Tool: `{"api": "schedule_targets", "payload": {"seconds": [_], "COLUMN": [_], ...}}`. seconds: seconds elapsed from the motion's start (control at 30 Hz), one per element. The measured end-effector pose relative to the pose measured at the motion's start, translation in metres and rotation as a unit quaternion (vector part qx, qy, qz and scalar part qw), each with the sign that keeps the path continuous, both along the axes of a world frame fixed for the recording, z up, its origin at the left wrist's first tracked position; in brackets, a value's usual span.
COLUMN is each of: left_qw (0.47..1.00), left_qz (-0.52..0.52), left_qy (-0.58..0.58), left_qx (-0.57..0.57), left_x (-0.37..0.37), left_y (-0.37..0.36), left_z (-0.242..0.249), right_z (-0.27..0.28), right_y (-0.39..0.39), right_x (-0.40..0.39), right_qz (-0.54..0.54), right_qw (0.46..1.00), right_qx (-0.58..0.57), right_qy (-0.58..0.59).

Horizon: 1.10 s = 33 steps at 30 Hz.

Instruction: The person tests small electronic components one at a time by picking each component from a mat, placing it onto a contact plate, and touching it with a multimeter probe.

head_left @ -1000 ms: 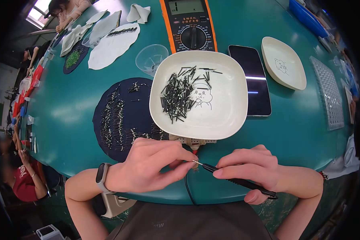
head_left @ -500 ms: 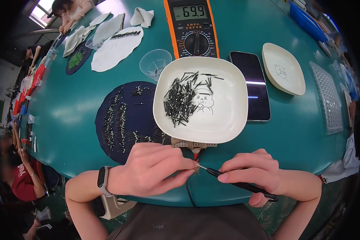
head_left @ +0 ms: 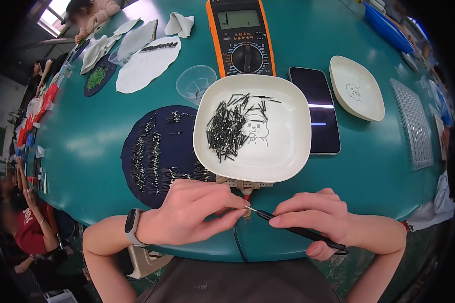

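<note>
My left hand (head_left: pixel 194 211) is pinched at the metal tip of a black probe; whatever lies between the fingertips is too small to make out. My right hand (head_left: pixel 313 217) holds the black probe (head_left: pixel 303 231), its tip pointing left. Just beyond the hands stands a white tray (head_left: pixel 288 166) with a pile of small black parts (head_left: pixel 227 129) on its left side. A dark blue round mat (head_left: pixel 184 146) carries rows of similar parts, left of the tray. Behind the tray, the orange multimeter (head_left: pixel 246 59) shows "1".
A phone (head_left: pixel 321 116) and an empty white dish (head_left: pixel 354 93) lie right of the tray. A clear cup (head_left: pixel 196 83) sits behind the mat. White cloths (head_left: pixel 149 65) are back left, a clear grid tray (head_left: pixel 413 121) far right. People sit along the left.
The multimeter reading has gone from 69.9 to 1. My right hand and the probe have shifted slightly left. The view has moved a little.
</note>
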<state>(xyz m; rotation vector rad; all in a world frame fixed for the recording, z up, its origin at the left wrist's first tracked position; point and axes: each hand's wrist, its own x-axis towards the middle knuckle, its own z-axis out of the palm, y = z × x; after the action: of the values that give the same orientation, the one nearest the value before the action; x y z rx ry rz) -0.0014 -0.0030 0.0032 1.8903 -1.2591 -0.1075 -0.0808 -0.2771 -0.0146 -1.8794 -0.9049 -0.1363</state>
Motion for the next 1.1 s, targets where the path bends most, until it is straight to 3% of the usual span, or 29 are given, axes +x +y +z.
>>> {"api": "schedule_targets", "payload": {"seconds": [1.0,1.1], "left_qw": [1.0,0.999], "left_qz": [-0.001,-0.004], "left_qy": [0.006,-0.035], "left_qx": [0.001,-0.011], "left_x": [-0.0001,0.0018], "left_y": [0.0002,0.0009], "left_z": [-0.0019,-0.0018], "right_z": [-0.0029,0.0009], "right_y": [0.0006,-0.0019], "right_x": [0.0009,0.0], "right_qz": [0.006,0.006], "right_qw": [1.0,1.0], "right_qx": [0.021,0.001], "right_qy": [-0.006,-0.004]}}
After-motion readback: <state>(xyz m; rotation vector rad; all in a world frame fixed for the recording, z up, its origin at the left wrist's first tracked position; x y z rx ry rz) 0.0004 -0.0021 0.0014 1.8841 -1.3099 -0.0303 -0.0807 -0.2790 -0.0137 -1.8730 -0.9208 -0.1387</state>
